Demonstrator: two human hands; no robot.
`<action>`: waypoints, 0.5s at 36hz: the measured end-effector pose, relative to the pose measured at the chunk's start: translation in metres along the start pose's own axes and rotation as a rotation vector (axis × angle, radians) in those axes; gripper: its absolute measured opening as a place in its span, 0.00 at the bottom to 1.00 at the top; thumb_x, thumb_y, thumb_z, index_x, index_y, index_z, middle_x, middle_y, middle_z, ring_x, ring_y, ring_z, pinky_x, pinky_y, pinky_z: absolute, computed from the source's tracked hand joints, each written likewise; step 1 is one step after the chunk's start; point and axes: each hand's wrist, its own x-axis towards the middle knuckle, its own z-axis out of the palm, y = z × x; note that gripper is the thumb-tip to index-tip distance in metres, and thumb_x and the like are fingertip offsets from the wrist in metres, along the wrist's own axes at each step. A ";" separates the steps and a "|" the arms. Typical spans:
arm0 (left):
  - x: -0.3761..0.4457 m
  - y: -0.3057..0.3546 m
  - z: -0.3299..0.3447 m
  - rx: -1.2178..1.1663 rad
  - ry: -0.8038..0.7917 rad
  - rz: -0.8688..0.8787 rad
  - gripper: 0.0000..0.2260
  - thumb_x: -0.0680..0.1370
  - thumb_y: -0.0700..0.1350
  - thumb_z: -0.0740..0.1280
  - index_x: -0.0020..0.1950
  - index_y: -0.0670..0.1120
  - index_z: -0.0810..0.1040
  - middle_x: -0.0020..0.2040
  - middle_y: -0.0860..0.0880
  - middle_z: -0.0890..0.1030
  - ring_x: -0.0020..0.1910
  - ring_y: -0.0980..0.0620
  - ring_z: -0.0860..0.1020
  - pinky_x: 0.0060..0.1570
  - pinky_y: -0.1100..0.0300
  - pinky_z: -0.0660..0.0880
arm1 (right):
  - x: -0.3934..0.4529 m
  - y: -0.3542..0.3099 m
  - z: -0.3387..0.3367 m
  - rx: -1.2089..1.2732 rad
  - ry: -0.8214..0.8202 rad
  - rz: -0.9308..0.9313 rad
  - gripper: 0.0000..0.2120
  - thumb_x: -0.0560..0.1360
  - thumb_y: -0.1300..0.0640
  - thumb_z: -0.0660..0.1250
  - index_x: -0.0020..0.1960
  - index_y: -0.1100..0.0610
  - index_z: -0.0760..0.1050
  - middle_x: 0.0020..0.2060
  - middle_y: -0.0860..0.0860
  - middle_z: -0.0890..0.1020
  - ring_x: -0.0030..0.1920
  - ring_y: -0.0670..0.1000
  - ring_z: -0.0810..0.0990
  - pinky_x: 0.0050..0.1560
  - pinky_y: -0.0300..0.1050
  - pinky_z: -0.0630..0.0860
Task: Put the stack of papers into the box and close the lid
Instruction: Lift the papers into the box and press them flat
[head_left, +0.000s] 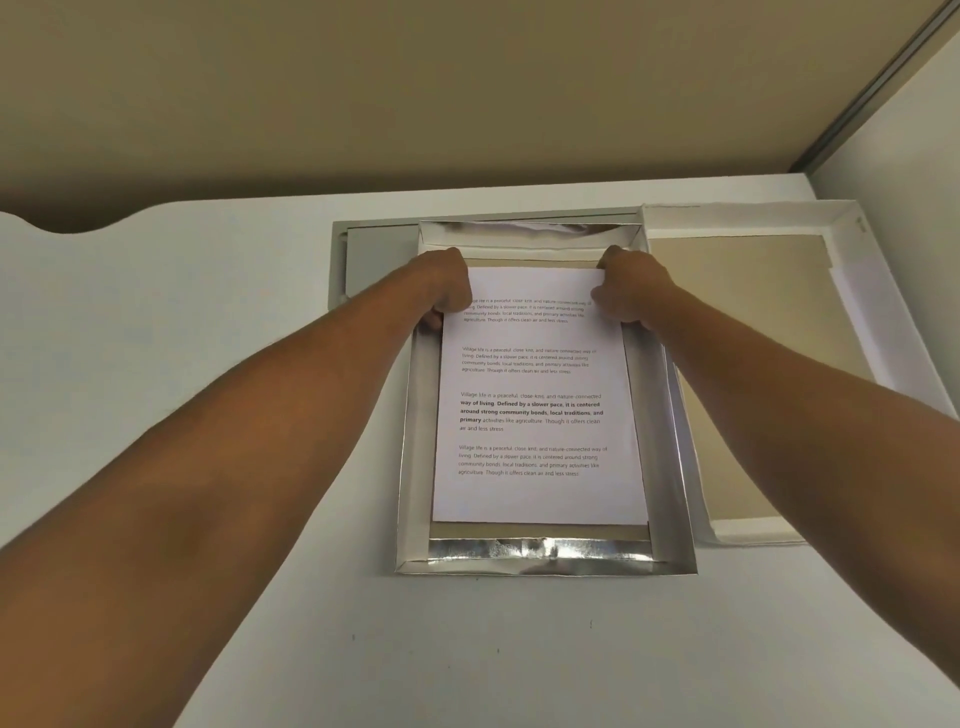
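A shallow box (415, 467) with silver foil-lined walls lies open on the white table. Inside it lies the stack of papers (537, 493), its top sheet printed with several text paragraphs. My left hand (444, 288) grips the stack's far left edge, fingers curled around it. My right hand (631, 291) holds the far right edge the same way. The stack rests flat on the box's brown bottom, slightly askew. The lid (753, 364), white-walled with a tan inside, lies upside down to the right of the box, touching its side.
A grey recessed panel (374, 260) is set into the table (208, 364) behind the box. The table's far edge curves at the back left. A white partition wall (909, 130) stands at the right.
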 end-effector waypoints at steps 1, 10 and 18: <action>0.000 0.000 0.001 0.005 0.007 0.002 0.17 0.81 0.40 0.60 0.70 0.39 0.67 0.63 0.36 0.76 0.47 0.37 0.85 0.51 0.42 0.82 | 0.000 0.000 0.001 -0.003 0.008 -0.002 0.20 0.77 0.61 0.61 0.68 0.64 0.69 0.62 0.62 0.76 0.63 0.62 0.75 0.58 0.49 0.72; -0.003 -0.003 0.007 0.098 0.111 0.030 0.21 0.79 0.39 0.60 0.72 0.40 0.65 0.62 0.39 0.78 0.28 0.48 0.76 0.29 0.55 0.75 | 0.000 0.003 0.008 0.028 0.074 -0.020 0.18 0.77 0.60 0.62 0.66 0.62 0.71 0.60 0.61 0.77 0.61 0.62 0.76 0.57 0.49 0.72; -0.007 -0.004 0.010 0.058 0.116 0.015 0.21 0.79 0.38 0.60 0.72 0.40 0.65 0.60 0.38 0.78 0.28 0.48 0.77 0.29 0.56 0.75 | -0.002 0.006 0.020 0.046 0.144 -0.037 0.18 0.78 0.56 0.64 0.66 0.59 0.73 0.61 0.61 0.76 0.60 0.62 0.77 0.57 0.49 0.73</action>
